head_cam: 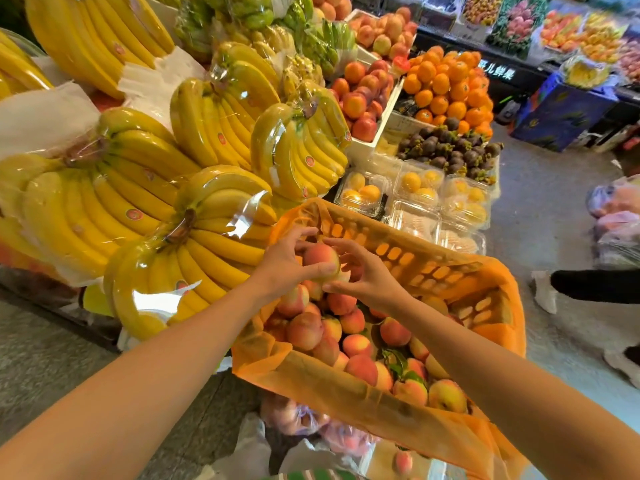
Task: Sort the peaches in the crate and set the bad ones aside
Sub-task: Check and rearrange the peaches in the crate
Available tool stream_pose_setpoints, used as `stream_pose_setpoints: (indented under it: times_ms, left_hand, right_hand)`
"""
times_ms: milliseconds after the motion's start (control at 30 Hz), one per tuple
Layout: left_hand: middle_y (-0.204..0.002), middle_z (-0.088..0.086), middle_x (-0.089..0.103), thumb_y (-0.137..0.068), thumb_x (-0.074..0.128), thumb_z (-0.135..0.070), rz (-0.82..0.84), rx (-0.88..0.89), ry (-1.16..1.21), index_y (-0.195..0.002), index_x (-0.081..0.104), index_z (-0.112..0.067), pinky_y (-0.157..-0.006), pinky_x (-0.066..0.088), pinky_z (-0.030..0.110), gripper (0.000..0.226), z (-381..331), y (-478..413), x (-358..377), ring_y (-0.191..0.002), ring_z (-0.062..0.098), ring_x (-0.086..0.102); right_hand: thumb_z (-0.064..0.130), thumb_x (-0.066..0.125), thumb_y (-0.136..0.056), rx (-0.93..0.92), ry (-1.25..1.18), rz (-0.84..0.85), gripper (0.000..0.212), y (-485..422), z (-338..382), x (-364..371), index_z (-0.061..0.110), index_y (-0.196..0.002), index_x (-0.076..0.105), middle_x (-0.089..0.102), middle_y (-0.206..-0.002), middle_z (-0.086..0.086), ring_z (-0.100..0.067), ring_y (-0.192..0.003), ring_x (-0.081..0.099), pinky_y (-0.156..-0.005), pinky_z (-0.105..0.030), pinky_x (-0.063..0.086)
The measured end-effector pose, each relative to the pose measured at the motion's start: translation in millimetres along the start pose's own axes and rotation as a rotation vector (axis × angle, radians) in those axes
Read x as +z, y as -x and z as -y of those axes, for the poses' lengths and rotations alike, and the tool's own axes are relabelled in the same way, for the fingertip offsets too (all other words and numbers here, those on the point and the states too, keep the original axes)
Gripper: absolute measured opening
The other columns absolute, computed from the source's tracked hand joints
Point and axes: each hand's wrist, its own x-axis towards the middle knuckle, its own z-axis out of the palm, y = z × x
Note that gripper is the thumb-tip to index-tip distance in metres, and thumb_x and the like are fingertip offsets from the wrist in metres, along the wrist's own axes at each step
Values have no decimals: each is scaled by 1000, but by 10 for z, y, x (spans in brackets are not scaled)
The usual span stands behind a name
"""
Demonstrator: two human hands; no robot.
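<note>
Round pink-yellow peach [320, 258] held over orange plastic crate [433, 265].
Left hand [284, 261], right hand [363, 275]: each grip curled round it, probably for inspection.

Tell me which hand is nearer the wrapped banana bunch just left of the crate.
Left. The left hand is right beside the banana bunch, holding a peach; the right hand holds the peach's far side.

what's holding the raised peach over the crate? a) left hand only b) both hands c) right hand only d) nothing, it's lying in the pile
b: the left hand and the right hand both curl fingers onto the peach, which is lifted above the pile in the crate.
</note>
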Motion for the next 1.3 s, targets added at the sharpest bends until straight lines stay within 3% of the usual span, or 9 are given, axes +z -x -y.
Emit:
stream_pose_setpoints:
  times_ms: [100,200,267,367,467,633,833,1133,1300]
  left_hand:
    - [-130,-8,54,-69,81,-41,41,-12,0,-136,46,-20,-95,50,32,79,-64,56,52,-117,7,55]
    - [-124,-9,61,-75,68,-57,52,8,-68,-126,58,-26,-103,44,42,61,-57,115,-7,-119,7,53]
    - [-127,-10,60,-71,50,-70,-2,54,-274,-114,65,-33,-107,33,46,59,29,170,-84,-124,11,47]
    - [-141,-6,48,-69,39,-72,-48,90,-408,-119,63,-30,-108,27,43,69,223,306,-169,-131,18,39]
    - [-147,-5,41,-73,40,-68,-52,68,-393,-128,57,-26,-109,28,40,72,347,422,-208,-134,19,36]
    - [-149,-1,37,-87,57,-44,-82,65,-371,-132,53,-21,-110,29,37,51,358,483,-151,-136,19,35]
    - [-148,2,40,-90,63,-26,-176,76,-465,-131,56,-17,-108,33,41,43,336,488,-53,-133,24,39]
    - [-148,3,40,-90,61,-28,-265,54,-604,-137,50,-18,-110,32,42,49,265,594,90,-135,23,37]
    - [-147,2,41,-88,62,-28,-329,49,-708,-134,52,-19,-108,28,41,48,227,649,195,-135,23,36]
  right_hand:
    - [25,80,-77,7,-24,-26,60,46,16,-17,20,-131,54,58,-128,4,-14,-106,61,-84,-32,54]
    - [29,81,-76,51,-12,37,59,128,-44,-41,22,-128,54,58,-123,5,-15,-98,63,-81,-32,56]
    - [32,81,-76,94,18,115,58,192,-92,-46,26,-127,55,57,-125,10,-9,-101,61,-83,-27,54]
    - [32,81,-76,110,103,223,55,266,-155,-2,29,-125,56,55,-123,16,3,-105,55,-84,-15,48]
    - [35,80,-76,105,170,252,55,297,-224,42,31,-124,56,55,-122,16,2,-106,53,-83,-16,48]
    - [48,77,-72,96,452,303,60,306,-377,-49,40,-126,50,53,-121,13,-5,-105,52,-88,-34,51]
    - [49,74,-77,-15,692,398,66,425,-544,39,37,-135,46,50,-131,10,-12,-110,51,-86,-29,47]
    - [32,76,-80,-117,631,233,53,434,-640,268,19,-126,53,57,-127,0,-17,-117,51,-92,-23,44]
    - [30,79,-77,-149,546,311,61,433,-730,190,19,-129,50,50,-134,-2,-19,-123,47,-99,-29,46]
